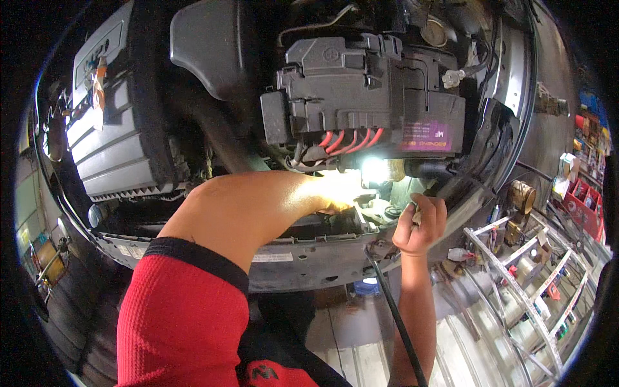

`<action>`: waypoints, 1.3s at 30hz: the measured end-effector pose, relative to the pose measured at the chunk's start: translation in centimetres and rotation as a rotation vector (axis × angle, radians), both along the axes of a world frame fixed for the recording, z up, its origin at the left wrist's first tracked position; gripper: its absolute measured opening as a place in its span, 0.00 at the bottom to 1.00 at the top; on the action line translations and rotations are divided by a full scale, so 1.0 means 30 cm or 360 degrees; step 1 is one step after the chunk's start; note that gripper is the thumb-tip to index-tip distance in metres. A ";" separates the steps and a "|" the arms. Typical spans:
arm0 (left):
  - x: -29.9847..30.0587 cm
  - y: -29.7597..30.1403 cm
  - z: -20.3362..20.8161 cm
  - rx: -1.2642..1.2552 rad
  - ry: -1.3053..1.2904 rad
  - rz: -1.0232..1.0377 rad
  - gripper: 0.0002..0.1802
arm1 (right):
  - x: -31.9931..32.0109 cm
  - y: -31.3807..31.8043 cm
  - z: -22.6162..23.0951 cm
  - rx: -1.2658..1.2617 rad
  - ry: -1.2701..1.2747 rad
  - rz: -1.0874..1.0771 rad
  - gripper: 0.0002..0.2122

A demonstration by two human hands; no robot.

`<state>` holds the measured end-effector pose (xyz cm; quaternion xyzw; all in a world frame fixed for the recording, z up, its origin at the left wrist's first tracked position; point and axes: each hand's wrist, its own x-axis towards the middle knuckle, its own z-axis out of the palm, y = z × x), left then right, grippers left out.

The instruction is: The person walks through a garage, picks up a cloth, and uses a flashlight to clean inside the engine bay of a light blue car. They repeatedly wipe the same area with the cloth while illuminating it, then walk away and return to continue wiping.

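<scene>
My left arm, in a red sleeve, reaches across the front panel (309, 264) of a car's engine bay. My left hand (336, 193) is down below the black fuse box (342, 93), its fingers washed out by glare from a bright lamp (375, 169). Beside it lies a pale plastic part (380, 210). To the right, my right hand (420, 224) is raised over the front panel with its fingers curled closed. Something small and light may be between them, but I cannot make it out. A black cable (391, 300) runs down next to that forearm.
Red wires (353, 140) leave the fuse box beside a black battery (433, 122) with a purple label. A ribbed grey air filter housing (122, 142) stands at left. A metal frame rack (529, 290) and a red crate (583, 209) are on the right.
</scene>
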<state>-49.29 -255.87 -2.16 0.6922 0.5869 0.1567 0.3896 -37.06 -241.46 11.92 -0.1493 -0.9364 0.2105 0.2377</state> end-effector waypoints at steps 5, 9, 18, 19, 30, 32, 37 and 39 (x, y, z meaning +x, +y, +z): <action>0.002 0.008 0.008 -0.0087 -0.0005 -0.0048 0.09 | 0.002 -0.003 0.003 -0.0060 -0.0028 -0.0051 0.09; 0.000 0.018 0.011 -0.0159 -0.0008 -0.0067 0.11 | -0.002 -0.002 -0.002 -0.0007 -0.0016 -0.0037 0.09; -0.021 0.013 0.034 -0.0305 -0.0003 -0.0130 0.15 | -0.007 0.001 -0.005 -0.0010 0.0036 -0.0003 0.08; -0.026 0.013 0.037 -0.0320 0.0003 -0.0140 0.15 | -0.007 0.002 -0.004 -0.0006 0.0042 0.0001 0.08; -0.040 0.023 0.083 -0.0548 0.0095 -0.0300 0.20 | -0.010 0.002 -0.008 0.0005 0.0026 -0.0034 0.09; -0.041 0.022 0.102 -0.0593 0.0110 -0.0311 0.21 | -0.011 -0.001 -0.002 0.0006 0.0044 -0.0005 0.09; -0.045 0.022 0.115 -0.0684 0.0160 -0.0380 0.24 | 0.002 0.005 -0.015 -0.0019 0.0010 -0.0042 0.09; -0.045 0.019 0.133 -0.0705 0.0163 -0.0402 0.25 | 0.001 -0.001 -0.007 -0.0035 0.0003 -0.0049 0.09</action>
